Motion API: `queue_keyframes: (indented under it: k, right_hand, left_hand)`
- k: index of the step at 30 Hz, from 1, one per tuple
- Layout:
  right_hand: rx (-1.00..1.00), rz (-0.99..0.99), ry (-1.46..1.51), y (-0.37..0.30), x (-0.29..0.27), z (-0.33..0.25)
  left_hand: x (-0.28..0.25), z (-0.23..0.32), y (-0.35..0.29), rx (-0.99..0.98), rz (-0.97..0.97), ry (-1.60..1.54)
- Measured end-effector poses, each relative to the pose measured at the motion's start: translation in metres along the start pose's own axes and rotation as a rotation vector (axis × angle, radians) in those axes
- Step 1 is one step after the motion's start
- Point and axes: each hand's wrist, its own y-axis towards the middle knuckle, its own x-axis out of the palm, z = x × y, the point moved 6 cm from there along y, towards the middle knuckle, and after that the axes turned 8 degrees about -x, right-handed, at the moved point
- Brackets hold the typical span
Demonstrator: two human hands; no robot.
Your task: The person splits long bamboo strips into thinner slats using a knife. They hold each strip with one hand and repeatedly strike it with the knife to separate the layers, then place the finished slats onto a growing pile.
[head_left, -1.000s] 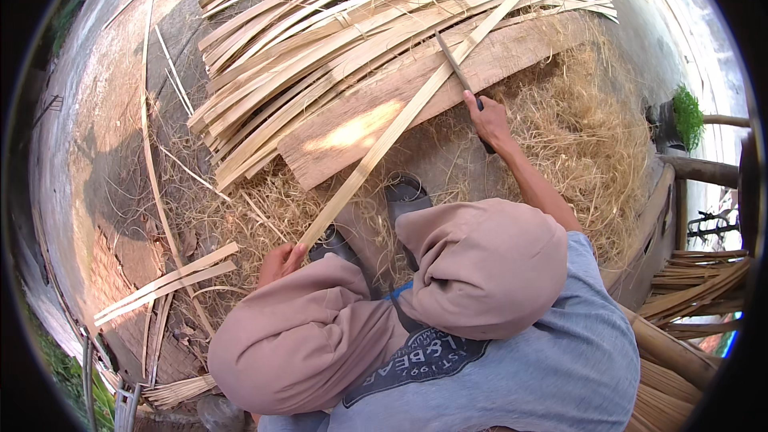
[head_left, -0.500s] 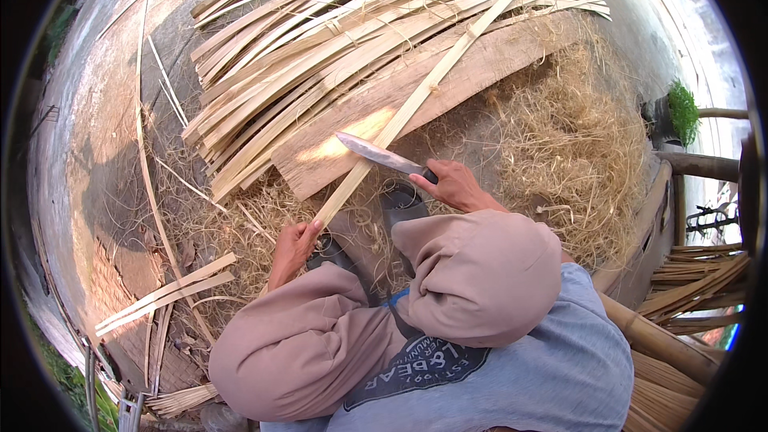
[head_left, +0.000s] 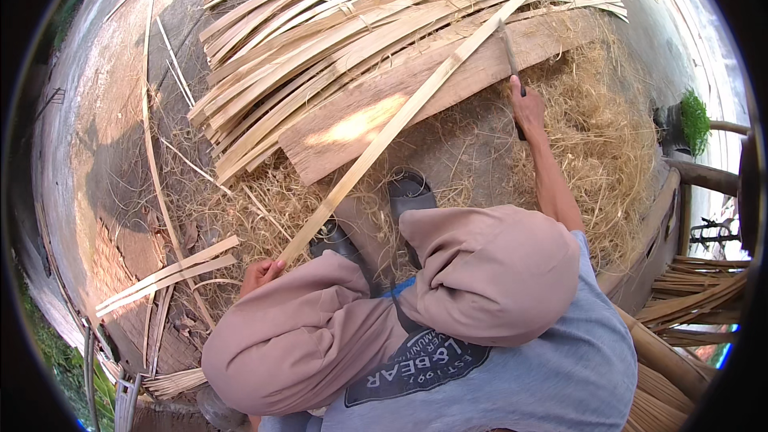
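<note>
My left hand (head_left: 262, 274), beside my left knee, is closed on the near end of a long pale bamboo strip (head_left: 382, 138). The strip runs slantwise away to the far right, across a wide wooden board (head_left: 472, 86) and over the pile beyond. Farther out, my right hand (head_left: 527, 108) grips the dark handle of a knife (head_left: 512, 50). Its blade points away from me, above the board and close to the strip's right edge; whether it touches the strip I cannot tell.
A pile of split bamboo strips (head_left: 344, 40) lies behind the board. Curly shavings (head_left: 580, 156) heap up at the right, with more around my sandals (head_left: 410, 190). Short strips (head_left: 168, 276) lie at the left. Bamboo poles (head_left: 668, 356) and a green plant (head_left: 694, 122) stand at the right.
My right hand has moved the knife far away and to the right along the strip, turning the blade to point away. My left hand has drawn back toward my left knee, still holding the strip.
</note>
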Motion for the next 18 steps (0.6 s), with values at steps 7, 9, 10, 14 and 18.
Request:
queue_keyframes:
  k: [7, 9, 10, 14, 18]
  right_hand:
    - [-0.182, -0.137, -0.04, -0.02, 0.035, -0.058]
    - [-0.133, -0.123, 0.04, -0.022, 0.046, -0.042]
    - [-0.126, -0.125, 0.041, -0.022, 0.049, -0.04]
    - [-0.148, -0.114, 0.021, -0.017, 0.046, -0.041]
    - [-0.054, -0.199, 0.024, -0.026, 0.041, -0.046]
  left_hand:
    - [0.046, 0.11, 0.036, 0.173, 0.068, 0.232]
    - [0.075, 0.153, 0.052, 0.222, 0.056, 0.17]
    - [0.087, 0.166, 0.057, 0.219, 0.028, 0.106]
    - [0.106, 0.179, 0.066, 0.188, 0.051, -0.023]
    - [0.096, 0.161, 0.067, 0.381, 0.462, 0.238]
